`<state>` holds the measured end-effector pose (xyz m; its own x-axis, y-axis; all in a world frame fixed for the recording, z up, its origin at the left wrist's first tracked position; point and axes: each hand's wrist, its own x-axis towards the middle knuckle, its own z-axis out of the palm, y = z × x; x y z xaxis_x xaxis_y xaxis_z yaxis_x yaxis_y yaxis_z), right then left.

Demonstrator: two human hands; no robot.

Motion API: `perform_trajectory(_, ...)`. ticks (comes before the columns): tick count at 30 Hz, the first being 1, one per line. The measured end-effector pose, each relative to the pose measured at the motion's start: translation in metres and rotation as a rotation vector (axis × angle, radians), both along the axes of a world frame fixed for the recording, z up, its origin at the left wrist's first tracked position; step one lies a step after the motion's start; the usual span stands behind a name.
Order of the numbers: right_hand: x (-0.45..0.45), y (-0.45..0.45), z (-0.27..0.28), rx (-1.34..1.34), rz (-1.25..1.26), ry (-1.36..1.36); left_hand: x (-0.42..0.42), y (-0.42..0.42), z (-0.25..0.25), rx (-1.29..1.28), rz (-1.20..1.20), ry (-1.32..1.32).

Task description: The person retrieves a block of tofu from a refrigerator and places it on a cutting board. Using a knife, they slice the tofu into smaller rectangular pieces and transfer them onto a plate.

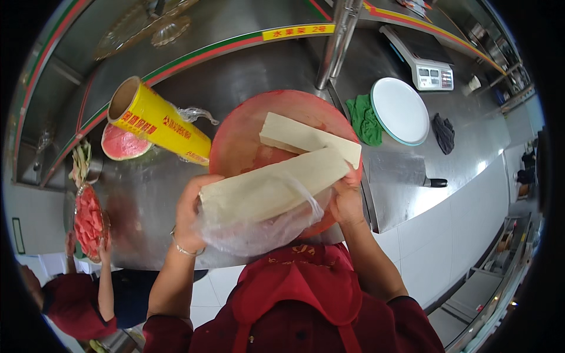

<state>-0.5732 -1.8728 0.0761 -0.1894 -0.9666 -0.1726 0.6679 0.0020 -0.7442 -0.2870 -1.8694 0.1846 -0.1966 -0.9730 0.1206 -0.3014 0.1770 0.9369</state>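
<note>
A long pale block (273, 187), perhaps tofu, lies across both my hands. My left hand (190, 214) grips its left end, and my right hand (348, 200) holds the right end from below. A thin clear plastic bag (258, 238) hangs loosely along the near side of this block, one twisted strip crossing its top. Just behind, a second pale block (304, 134) lies tilted, its right end partly behind the first. Both are over a round, reddish, wet-looking surface (238, 128); whether it is a board or a shallow basin, I cannot tell.
Left stand a yellow cling-film roll (170, 125) and a cut watermelon (123, 143). A co-worker (79, 300) holds a dish of watermelon chunks (88, 220). Rightward are a green cloth (365, 121), white plate (399, 110), cleaver (397, 170), dark cloth (443, 132) and scale (430, 70).
</note>
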Motion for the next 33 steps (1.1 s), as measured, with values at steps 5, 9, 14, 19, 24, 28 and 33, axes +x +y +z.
perform_trajectory(5,-0.011,-0.005,-0.011,-0.181,0.069,-0.245,0.015,-0.002,0.019,-0.635,-0.323,-0.237)
perform_trajectory(9,-0.009,0.034,-0.064,-0.195,0.099,-0.204,0.028,0.044,-0.055,-0.749,-0.386,-0.546)
perform_trajectory(14,-0.037,0.066,-0.062,-0.036,0.261,-0.067,0.041,0.093,-0.125,-0.630,-0.276,-0.616)
perform_trajectory(19,-0.019,0.041,-0.019,0.127,0.225,0.521,0.043,0.073,-0.060,-0.250,-0.583,-0.727)
perform_trajectory(24,-0.016,-0.012,-0.004,0.012,0.572,0.989,0.006,0.010,-0.019,-0.174,-0.262,-0.433)
perform_trajectory(28,0.002,-0.039,0.028,0.034,0.897,1.082,-0.042,-0.038,-0.088,-0.033,-0.304,-0.397)
perform_trajectory(33,0.015,-0.042,0.014,-0.074,0.921,1.136,-0.050,-0.047,-0.090,0.195,-0.233,-0.292)
